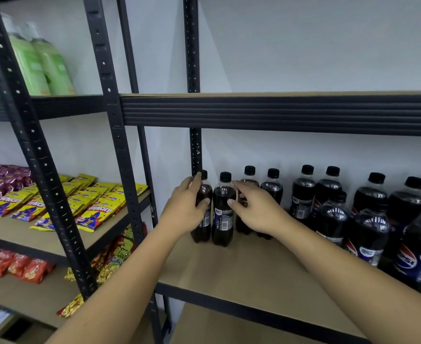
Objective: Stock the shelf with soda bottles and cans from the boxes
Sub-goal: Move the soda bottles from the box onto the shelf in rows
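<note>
Two small dark soda bottles stand side by side at the back left of the brown shelf board. My left hand grips the leftmost bottle around its upper body. My right hand holds the bottle beside it, thumb on its front and fingers curled behind its shoulder. Both bottles stand upright with black caps. More dark soda bottles fill the shelf to the right, the nearest ones larger with blue Pepsi labels.
A black metal upright stands just behind the leftmost bottle. The shelf above hangs low over the caps. On the left rack lie yellow snack packs, red packs and green packages.
</note>
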A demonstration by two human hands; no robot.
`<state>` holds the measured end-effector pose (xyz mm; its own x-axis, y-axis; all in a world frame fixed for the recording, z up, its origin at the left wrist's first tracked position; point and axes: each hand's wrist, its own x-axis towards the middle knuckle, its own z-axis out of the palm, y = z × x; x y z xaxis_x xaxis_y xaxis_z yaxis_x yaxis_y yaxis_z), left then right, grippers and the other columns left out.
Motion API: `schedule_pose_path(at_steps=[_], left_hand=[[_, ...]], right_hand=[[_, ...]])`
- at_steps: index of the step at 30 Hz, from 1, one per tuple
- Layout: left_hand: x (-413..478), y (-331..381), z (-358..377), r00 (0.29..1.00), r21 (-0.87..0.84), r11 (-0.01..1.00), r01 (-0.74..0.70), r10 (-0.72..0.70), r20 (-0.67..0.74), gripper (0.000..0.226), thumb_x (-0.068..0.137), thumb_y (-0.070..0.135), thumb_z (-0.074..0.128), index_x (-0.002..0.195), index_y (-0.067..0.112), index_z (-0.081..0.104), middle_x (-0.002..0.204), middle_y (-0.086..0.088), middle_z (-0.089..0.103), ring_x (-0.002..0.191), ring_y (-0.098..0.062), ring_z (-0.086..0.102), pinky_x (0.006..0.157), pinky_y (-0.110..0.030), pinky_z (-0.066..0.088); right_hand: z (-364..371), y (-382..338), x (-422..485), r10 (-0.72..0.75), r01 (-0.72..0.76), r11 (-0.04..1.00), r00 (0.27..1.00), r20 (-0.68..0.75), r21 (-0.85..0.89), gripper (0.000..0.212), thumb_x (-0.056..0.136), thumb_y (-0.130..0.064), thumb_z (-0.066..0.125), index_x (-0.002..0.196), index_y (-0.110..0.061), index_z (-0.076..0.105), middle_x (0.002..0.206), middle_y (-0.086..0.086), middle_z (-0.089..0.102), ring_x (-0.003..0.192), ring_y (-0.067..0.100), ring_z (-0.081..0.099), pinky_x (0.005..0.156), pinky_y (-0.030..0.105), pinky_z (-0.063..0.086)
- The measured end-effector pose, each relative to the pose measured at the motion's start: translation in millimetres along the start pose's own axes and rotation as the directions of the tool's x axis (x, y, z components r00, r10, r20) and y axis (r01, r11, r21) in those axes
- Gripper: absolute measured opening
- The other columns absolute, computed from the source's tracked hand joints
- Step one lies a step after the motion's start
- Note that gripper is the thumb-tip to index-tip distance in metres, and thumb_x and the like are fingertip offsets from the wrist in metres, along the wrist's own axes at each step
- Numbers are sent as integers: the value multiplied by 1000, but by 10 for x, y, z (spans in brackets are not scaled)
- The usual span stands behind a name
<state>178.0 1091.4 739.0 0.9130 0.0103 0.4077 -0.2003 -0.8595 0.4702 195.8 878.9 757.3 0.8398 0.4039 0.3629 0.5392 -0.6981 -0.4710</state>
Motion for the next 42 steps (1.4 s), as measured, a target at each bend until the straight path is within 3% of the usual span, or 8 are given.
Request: schedule_pose_path(at_steps=[4,7,17,25,30,36,39,42], left_hand=[[-251,135,10,998,52,997,-62,63,-13,70,99,34,59,160,21,27,161,2,33,145,-23,35,115,-38,37],[-500,324,73,996,70,993,-93,92,19,68,100,33,60,159,20,30,162,-1,34,148,-20,31,116,-28,28],[-1593,1179,577,956,129,987,-95,55,287,67,102,48,52,158,19,32,166,0,28,152,-19,26,120,-26,20],[-2739,1944,1308,894,52,998,-24,-2,448,71,102,51,51,161,22,26,166,5,25,153,-8,19,118,-14,10],[-3391,2244,1775,823,59,997,57,-80,562,70,100,54,53,159,23,31,164,2,33,152,-12,27,121,-21,20],[-4002,2284,2307,705,32,997,68,-71,705,64,102,46,55,156,18,38,160,1,40,145,-15,39,113,-21,32],[-4242,2191,2593,619,18,997,77,-62,783,55,100,44,56,149,20,48,145,-1,57,130,-20,54,99,-20,40],[-4430,1923,3070,520,-11,995,95,-40,853,74,87,65,42,149,25,46,143,-2,58,128,-24,56,101,-36,48]], right_hand=[[-130,67,-321,-57,60,998,995,80,-36,60,103,-35,55,157,-20,35,162,-4,35,149,12,31,116,18,19],[-228,128,-623,-108,118,990,987,121,-73,59,104,-35,53,157,-20,34,161,-6,36,148,11,32,115,16,19],[-518,702,-2006,-93,126,986,958,270,-110,64,105,-50,42,161,-25,25,165,-10,26,151,6,20,122,24,17],[-716,1355,-3547,-93,112,993,928,360,-32,60,104,-52,40,159,-28,29,163,-15,29,149,-1,19,108,2,-1],[-671,1670,-4449,11,-1,1000,884,468,-21,57,106,-45,43,157,-23,33,161,-9,34,149,9,25,108,7,7],[-252,1967,-5386,200,-208,977,790,580,-53,58,106,-46,42,158,-23,32,161,-7,34,149,13,28,120,26,24],[48,1991,-5728,288,-326,944,743,604,-49,53,104,-43,44,153,-23,40,153,-2,47,140,22,45,112,36,39],[431,2011,-5894,405,-442,892,690,601,-94,53,106,-41,44,156,-24,36,153,0,47,134,23,50,103,31,42]])
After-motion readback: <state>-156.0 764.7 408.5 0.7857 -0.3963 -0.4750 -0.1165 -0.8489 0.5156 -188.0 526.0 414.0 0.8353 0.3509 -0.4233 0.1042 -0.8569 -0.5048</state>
